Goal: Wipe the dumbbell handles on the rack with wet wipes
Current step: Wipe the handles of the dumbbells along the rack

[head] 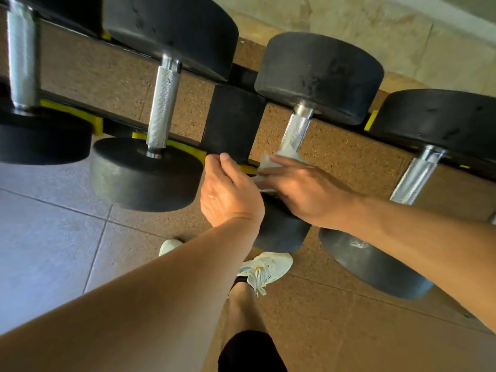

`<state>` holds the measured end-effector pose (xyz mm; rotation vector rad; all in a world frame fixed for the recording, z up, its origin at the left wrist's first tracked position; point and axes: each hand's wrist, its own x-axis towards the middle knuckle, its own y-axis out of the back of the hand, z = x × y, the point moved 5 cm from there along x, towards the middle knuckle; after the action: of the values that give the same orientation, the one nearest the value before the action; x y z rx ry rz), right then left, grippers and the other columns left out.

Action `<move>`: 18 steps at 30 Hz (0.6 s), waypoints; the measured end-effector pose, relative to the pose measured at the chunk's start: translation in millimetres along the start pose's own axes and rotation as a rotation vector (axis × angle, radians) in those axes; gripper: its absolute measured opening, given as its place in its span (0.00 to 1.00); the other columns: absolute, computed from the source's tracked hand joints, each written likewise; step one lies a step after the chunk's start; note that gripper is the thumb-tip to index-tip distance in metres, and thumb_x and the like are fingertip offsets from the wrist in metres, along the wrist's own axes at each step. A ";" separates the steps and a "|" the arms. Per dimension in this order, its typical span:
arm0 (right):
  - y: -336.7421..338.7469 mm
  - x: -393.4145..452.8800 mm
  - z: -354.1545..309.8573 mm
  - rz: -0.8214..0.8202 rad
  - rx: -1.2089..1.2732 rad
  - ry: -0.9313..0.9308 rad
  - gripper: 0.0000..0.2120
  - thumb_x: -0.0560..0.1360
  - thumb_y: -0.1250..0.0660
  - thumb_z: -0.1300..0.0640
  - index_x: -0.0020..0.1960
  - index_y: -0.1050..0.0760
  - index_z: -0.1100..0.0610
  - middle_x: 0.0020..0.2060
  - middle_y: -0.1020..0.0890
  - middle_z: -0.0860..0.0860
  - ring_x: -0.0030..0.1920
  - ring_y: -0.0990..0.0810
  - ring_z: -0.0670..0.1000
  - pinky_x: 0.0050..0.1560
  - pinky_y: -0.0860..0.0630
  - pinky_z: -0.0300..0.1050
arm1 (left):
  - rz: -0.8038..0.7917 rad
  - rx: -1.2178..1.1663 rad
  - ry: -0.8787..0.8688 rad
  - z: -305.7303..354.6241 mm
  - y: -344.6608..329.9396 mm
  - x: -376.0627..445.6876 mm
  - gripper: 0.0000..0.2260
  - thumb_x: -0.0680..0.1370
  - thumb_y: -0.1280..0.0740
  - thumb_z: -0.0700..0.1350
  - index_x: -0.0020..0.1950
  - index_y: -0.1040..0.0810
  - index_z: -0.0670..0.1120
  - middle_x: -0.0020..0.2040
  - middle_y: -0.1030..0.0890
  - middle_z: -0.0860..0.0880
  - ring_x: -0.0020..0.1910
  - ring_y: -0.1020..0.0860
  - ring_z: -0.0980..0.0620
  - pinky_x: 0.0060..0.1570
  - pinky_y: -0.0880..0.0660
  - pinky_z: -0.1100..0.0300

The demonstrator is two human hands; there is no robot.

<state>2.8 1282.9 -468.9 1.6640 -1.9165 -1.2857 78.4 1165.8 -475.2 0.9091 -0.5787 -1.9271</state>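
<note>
Two bare forearms reach forward from me over a white laced sneaker [264, 269] on the brown speckled cork floor [335, 331]. My left hand [228, 191] is loosely curled, its grip holding nothing I can see. My right hand [303, 189] grips a crumpled white wet wipe [281, 154] around the near end of the knurled chrome handle [296, 130] of a black round-headed dumbbell [319, 76]. Beyond, it rests on the black rack with yellow cradles [185, 150].

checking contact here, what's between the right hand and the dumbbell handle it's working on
In the head view, a white wet wipe lies between the right hand and the knurled dumbbell handle, bunched against its lower end.
</note>
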 end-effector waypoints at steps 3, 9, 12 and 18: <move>-0.1 -23.1 -0.1 0.064 0.238 -0.173 0.19 0.81 0.37 0.63 0.69 0.24 0.49 0.67 0.23 0.44 0.72 0.29 0.49 0.73 0.33 0.48 | 0.002 0.018 0.006 -0.2 0.0 -0.1 0.15 0.85 0.48 0.52 0.47 0.25 0.48 0.38 0.25 0.54 0.34 0.33 0.54 0.39 0.43 0.59; -4.9 -72.7 27.6 0.021 0.332 -0.590 0.13 0.84 0.42 0.52 0.65 0.24 0.43 0.48 0.15 0.45 0.41 0.18 0.46 0.36 0.26 0.37 | -0.039 0.028 0.012 0.7 -1.7 -0.5 0.15 0.85 0.48 0.52 0.47 0.25 0.48 0.34 0.29 0.56 0.31 0.35 0.56 0.38 0.45 0.59; 21.0 -89.8 57.6 0.354 0.450 -0.965 0.14 0.84 0.42 0.53 0.66 0.23 0.53 0.47 0.19 0.48 0.39 0.24 0.40 0.35 0.31 0.36 | -0.052 0.027 0.005 1.8 -0.9 -0.2 0.15 0.85 0.48 0.51 0.47 0.25 0.48 0.33 0.30 0.56 0.30 0.34 0.59 0.37 0.46 0.59; -18.6 -24.8 3.6 0.188 0.627 -1.188 0.11 0.80 0.37 0.55 0.59 0.21 0.56 0.50 0.17 0.55 0.49 0.19 0.57 0.46 0.25 0.48 | -0.048 0.029 -0.014 2.4 -0.3 0.5 0.16 0.85 0.48 0.51 0.47 0.25 0.46 0.36 0.27 0.52 0.34 0.33 0.50 0.40 0.42 0.56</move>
<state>19.2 1308.1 -477.2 0.8048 -3.3054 -1.9498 76.2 1165.6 -474.0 0.9363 -0.5987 -1.9740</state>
